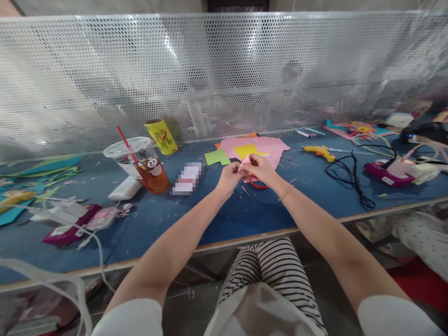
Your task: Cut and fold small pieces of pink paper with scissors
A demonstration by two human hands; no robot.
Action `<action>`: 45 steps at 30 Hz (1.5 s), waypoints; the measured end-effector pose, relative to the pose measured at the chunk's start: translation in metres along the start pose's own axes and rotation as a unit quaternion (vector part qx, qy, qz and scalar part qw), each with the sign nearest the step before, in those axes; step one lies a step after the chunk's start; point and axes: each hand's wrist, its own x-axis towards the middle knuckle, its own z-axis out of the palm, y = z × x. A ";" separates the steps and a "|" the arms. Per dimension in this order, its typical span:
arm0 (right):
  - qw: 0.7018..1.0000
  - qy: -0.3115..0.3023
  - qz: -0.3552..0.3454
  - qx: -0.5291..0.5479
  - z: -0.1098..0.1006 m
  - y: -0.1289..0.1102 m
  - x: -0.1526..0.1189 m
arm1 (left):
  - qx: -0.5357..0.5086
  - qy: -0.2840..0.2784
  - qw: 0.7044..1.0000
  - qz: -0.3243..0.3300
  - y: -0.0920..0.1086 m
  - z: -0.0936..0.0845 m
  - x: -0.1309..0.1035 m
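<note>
A small piece of pink paper (246, 162) is pinched between my two hands above the blue table. The fingers of my left hand (231, 177) close on its left side, and my right hand (259, 168) grips it from the right. Red-handled scissors (258, 183) lie partly hidden beneath my right hand. Just behind the hands are a large pink sheet (273, 148), a yellow paper piece (245, 150) and a green paper piece (216, 157). Thin pink scraps are scattered close by.
To the left stand a plastic cup of drink (154, 175) with a red straw and a yellow roll (163, 137). A yellow glue gun (320, 152), black cable (353, 177) and purple power strip (388, 175) lie right. A perforated metal screen (238, 70) rises behind the table.
</note>
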 end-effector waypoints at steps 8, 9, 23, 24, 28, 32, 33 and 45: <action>0.999 0.019 -0.001 -0.027 -0.001 -0.006 -0.001 | -0.026 -0.022 0.999 -0.039 0.001 0.004 -0.003; 0.999 0.019 0.002 -0.027 -0.002 -0.006 -0.001 | -0.027 -0.022 0.999 -0.040 0.000 0.004 -0.003; 0.999 0.034 -0.004 -0.005 -0.002 -0.003 0.001 | -0.019 0.012 0.999 -0.029 0.000 0.010 -0.006; 0.999 0.036 -0.003 -0.008 -0.002 -0.003 0.001 | -0.021 0.008 0.999 -0.033 0.000 0.010 -0.006; 0.998 0.055 0.006 -0.014 -0.002 -0.005 0.001 | -0.025 -0.004 0.998 -0.055 0.001 0.010 -0.006; 0.996 0.082 0.024 -0.007 -0.001 -0.005 0.002 | -0.029 -0.021 0.997 -0.072 0.002 0.009 -0.006; 0.996 0.088 0.022 -0.003 -0.001 -0.005 0.002 | -0.030 -0.025 0.997 -0.073 0.002 0.009 -0.007; 0.987 0.078 0.014 0.140 -0.002 0.000 0.004 | -0.036 -0.017 0.996 -0.077 0.004 0.010 -0.007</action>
